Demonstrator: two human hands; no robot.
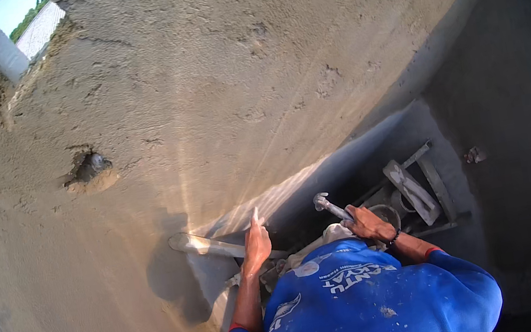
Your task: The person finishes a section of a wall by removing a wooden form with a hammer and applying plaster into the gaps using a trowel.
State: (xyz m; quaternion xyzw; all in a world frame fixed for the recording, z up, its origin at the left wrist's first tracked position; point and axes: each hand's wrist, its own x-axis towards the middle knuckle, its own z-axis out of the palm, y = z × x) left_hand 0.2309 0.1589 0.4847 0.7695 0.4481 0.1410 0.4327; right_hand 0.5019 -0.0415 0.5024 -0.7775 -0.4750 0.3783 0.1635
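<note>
In our right hand [366, 223] we hold a hammer-like tool [336, 208]; the fingers are wrapped around its handle, and its grey head points away from us, to the left. Our left hand [257, 244] is up on the left, its fingers partly curled, with a slim pale tip rising above them; we cannot tell whether that is a fingertip or something grasped. Just beside this hand a pale bar [217, 246] runs leftward, and we cannot tell if they touch. The tool sits right of the left hand, well apart from the rough plastered wall [211, 84], which has a ragged hole [93, 167] far to the left. To our right lie a pale board [411, 191] and a frame [436, 179].
</note>
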